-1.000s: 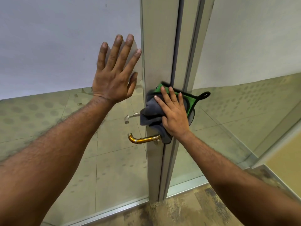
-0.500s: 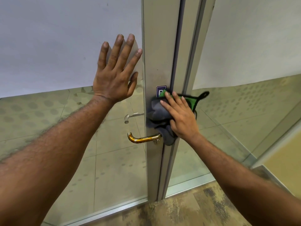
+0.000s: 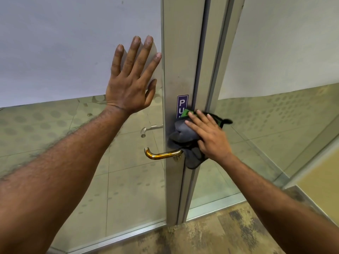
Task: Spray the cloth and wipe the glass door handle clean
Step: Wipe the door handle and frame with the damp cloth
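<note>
- The left hand (image 3: 129, 83) lay flat against the frosted glass (image 3: 55, 52) of the door, fingers spread wide and pointing up, holding nothing.
- Its little finger and thumb sat just beside the left edge of the metal door frame (image 3: 180, 52).
- The right hand (image 3: 209, 136) pressed a grey cloth (image 3: 185, 136) against the frame, fingers stretched out over the cloth rather than curled round it.
- The cloth had a green edge (image 3: 187, 112) showing above the fingertips and a black loop (image 3: 226, 121) sticking out to the right of the hand.
- It was bunched up, and its lower folds hung down over the base of the handle (image 3: 163, 154), touching it where the handle met the frame.
- The handle was a brass lever, running left from the frame and bent at its far end, its bar left uncovered.
- A blue sign (image 3: 182, 105) was stuck on the frame just above the cloth, its lower part hidden by it.
- A second, silver lever (image 3: 149, 128) showed through the glass on the far side.
- Worn, patchy floor (image 3: 211, 233) lay along the bottom edge of the door.
</note>
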Motion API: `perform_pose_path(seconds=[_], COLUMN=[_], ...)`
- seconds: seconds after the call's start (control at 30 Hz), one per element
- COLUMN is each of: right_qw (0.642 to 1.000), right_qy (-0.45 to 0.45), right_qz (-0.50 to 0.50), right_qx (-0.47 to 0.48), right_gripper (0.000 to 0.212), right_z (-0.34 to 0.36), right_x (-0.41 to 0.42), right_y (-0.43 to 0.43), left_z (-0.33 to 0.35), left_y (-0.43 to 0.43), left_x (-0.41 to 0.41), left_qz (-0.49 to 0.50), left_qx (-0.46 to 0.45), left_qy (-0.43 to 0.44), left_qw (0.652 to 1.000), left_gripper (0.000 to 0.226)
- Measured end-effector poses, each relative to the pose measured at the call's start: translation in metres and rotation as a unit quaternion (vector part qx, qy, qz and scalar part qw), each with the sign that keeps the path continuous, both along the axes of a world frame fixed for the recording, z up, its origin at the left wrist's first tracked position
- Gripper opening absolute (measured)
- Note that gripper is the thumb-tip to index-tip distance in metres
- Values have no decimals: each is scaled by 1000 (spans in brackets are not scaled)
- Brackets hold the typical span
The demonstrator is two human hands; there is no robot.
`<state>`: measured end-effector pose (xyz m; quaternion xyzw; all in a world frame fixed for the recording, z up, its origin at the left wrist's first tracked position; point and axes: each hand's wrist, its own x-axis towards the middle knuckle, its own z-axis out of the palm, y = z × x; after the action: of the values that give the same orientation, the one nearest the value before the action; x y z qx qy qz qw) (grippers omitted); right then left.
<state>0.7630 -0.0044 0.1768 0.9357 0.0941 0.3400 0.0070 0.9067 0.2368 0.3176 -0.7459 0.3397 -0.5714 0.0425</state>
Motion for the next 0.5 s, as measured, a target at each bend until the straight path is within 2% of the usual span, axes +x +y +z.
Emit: perform_pose_path(seconds=[0.13,0.2,0.3,0.4,0.5], right_qw=[983,980,993,999,998], right_qy=[-65,-79,-50,-1,13], right_qz=[-9,6,24,35,45], right_qx=[169,180,108,-22,-49], right_gripper=[72,73,78,72,61], right_z=[11,18,16,1,-9], right_x=[6,17,31,29,21], right_y=[19,34,49,44,27], left_z=[0,1,0,0,0], left_y=[-2,-3,-2,0,0], left_x=[-1,-1,0,1,1], left_qz=[0,-4,-7,-7,-3], left_qx=[1,-1,-5,-8,-7], left_qy=[2,-1,-5,-12,-8], left_qw=[1000,1000,1000,1000,1000], left_gripper=[63,62,63,63,63])
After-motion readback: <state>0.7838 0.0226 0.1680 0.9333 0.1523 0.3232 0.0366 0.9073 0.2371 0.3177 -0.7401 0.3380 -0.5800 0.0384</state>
